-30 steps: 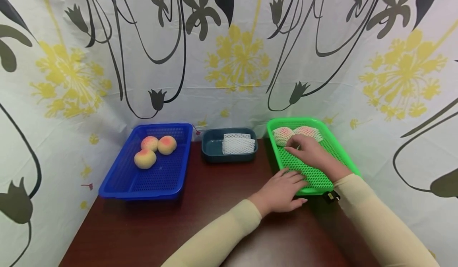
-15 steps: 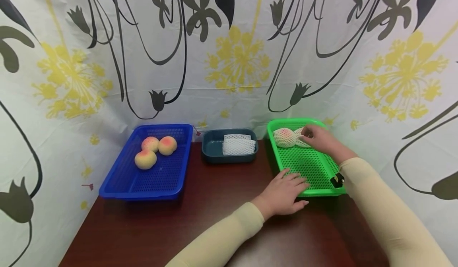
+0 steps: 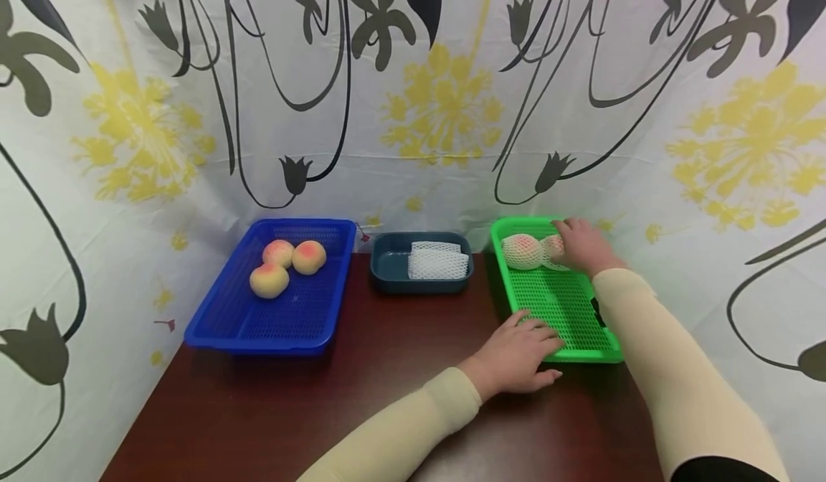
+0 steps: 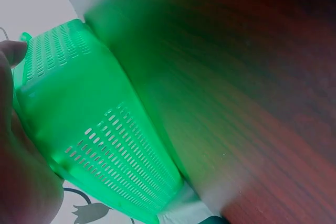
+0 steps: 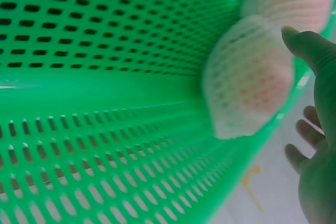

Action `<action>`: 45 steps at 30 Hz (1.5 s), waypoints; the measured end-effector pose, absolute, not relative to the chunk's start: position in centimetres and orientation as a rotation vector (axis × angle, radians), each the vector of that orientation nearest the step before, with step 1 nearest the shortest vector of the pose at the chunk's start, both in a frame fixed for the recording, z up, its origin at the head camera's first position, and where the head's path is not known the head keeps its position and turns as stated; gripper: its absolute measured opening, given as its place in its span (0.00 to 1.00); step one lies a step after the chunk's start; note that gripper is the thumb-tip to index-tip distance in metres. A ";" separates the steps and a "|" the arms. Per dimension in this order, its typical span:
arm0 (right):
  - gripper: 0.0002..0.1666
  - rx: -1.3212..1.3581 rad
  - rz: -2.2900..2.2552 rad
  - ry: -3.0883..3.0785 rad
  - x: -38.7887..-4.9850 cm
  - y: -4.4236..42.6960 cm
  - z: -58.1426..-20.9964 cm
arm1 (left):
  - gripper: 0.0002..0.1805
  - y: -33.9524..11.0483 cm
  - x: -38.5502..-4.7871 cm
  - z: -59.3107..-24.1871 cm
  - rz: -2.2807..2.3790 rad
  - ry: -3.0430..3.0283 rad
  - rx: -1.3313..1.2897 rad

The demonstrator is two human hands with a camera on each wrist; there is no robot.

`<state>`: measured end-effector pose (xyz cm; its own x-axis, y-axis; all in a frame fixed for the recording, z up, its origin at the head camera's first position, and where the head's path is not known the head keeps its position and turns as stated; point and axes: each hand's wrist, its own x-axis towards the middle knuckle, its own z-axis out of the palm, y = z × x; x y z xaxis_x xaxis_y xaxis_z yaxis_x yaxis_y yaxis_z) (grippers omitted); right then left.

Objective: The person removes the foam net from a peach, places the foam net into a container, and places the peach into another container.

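Observation:
Two peaches in white foam nets sit at the far end of the green basket [image 3: 568,310]: a left netted peach [image 3: 521,252] and a right netted peach [image 3: 553,249]. My right hand [image 3: 584,245] is over the basket's far right side and partly covers the right one. In the right wrist view its thumb [image 5: 307,45] is close to the netted peaches, while the other fingers spread beyond the rim. My left hand [image 3: 516,353] rests on the basket's near left corner, fingers extended over the rim. The left wrist view shows the basket's outer wall [image 4: 79,103] beside that hand.
At the left stands a blue basket [image 3: 219,324] with three bare peaches [image 3: 269,281]. A small dark teal tray [image 3: 389,282] holds white foam nets [image 3: 439,262] at the back middle. Behind the brown table [image 3: 387,367] hangs a flower-patterned cloth [image 3: 361,130].
My right hand has moved rightward and back, from over the netted peaches to the basket's far right side. The left hand stays at the near corner. The head view has shifted slightly.

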<state>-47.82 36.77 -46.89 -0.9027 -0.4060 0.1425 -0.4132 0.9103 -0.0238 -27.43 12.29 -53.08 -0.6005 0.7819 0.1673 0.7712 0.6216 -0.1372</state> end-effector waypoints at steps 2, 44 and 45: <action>0.52 0.627 0.035 -2.948 -48.1 37.1 -47.8 | 0.31 12.4 -27.2 -53.0 0.076 -2.630 -1.287; 0.54 0.168 0.213 -2.928 -44.6 36.9 -46.8 | 0.29 12.3 -27.3 -53.3 0.088 -2.611 -1.262; 0.55 0.179 0.229 -2.920 -44.3 36.8 -46.5 | 0.29 12.3 -27.3 -53.3 0.089 -2.611 -1.260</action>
